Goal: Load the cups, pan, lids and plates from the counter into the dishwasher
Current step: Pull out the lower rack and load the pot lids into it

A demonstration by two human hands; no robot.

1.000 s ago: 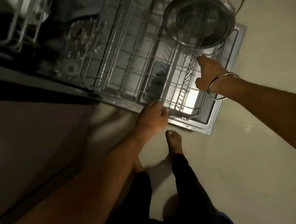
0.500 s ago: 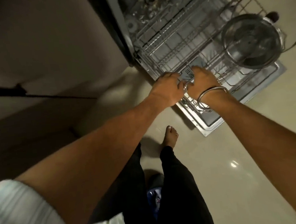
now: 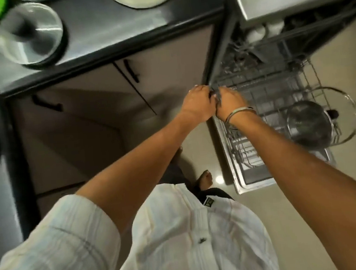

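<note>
counter (image 3: 117, 27) | left grip (image 3: 197, 105), right grip (image 3: 229, 103) on rack (image 3: 267, 94) | pan (image 3: 310, 125) well right

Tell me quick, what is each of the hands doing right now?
Left hand: fingers curled, gripping the near edge of the lower rack.
Right hand: curled on the same rack edge.

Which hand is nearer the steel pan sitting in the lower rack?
Right. The right hand is on the rack's near corner, on the pan's side; the left hand is beside it, farther from the pan.
</note>
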